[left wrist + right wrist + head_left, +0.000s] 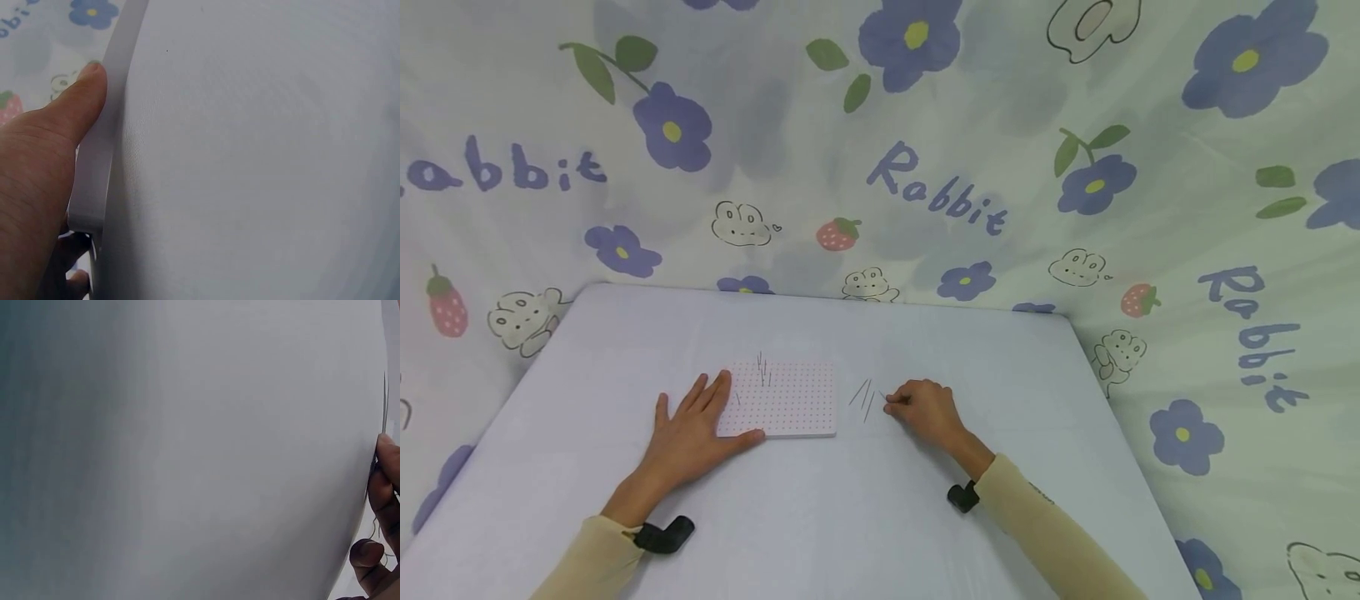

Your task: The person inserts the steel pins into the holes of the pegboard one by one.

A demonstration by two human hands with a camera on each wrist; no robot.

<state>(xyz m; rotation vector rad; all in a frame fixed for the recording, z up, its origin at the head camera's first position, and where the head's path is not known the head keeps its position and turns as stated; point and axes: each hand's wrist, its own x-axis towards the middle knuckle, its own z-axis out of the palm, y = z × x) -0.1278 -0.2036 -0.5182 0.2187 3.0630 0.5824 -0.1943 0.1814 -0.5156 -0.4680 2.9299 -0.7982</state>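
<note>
A white board (pixel 797 400) with a grid of small dots lies flat on the table. My left hand (pixel 688 433) is spread at its near-left corner, thumb along the front edge and straight fingers at the left side. In the left wrist view the thumb (pixel 94 87) rests against the board's edge (pixel 103 156). Several thin needles (pixel 763 375) stand upright in the board's left half. To the right of it my right hand (pixel 928 410) pinches a thin needle (pixel 385 403) between thumb and finger, close to the tabletop. A few loose needles (pixel 868 406) lie between that hand and the board.
A white cloth covers the table (pixel 880 517). Behind and beside it hangs a curtain (pixel 790 183) printed with flowers, rabbits and strawberries. A black wrist camera (pixel 664 535) sits on the left wrist, and another black camera (pixel 962 497) on the right.
</note>
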